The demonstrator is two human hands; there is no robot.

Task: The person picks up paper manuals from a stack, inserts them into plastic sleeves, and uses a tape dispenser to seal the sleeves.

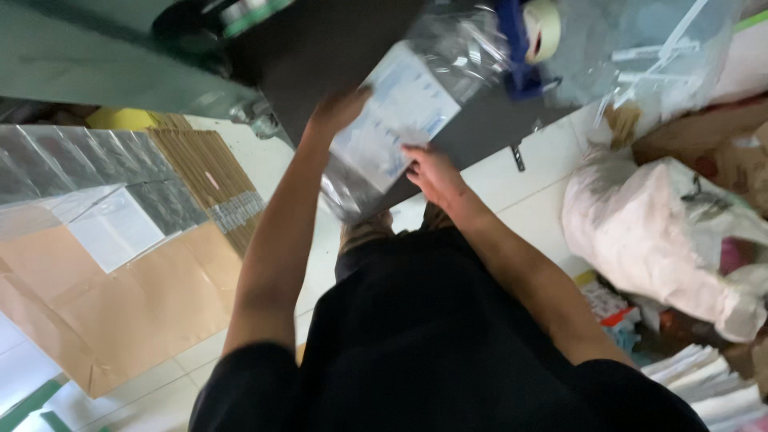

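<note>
Between both hands (340, 108) (428, 172), packet (400, 112) diagonal.

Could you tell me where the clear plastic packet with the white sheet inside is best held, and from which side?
Probably by its two long edges, one from each side. The clear plastic packet lies tilted over the near edge of the dark table, flat and floppy. The left hand already rests at its far left edge and the right hand at its near right edge, which should keep it from sagging.

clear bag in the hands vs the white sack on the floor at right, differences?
The clear plastic bag is transparent, flat, showing a pale sheet inside; the white sack is opaque and bulging. The bag lies on the dark table, touched by left hand and right hand; the sack sits untouched on the floor. Both are soft and crinkled.
</note>
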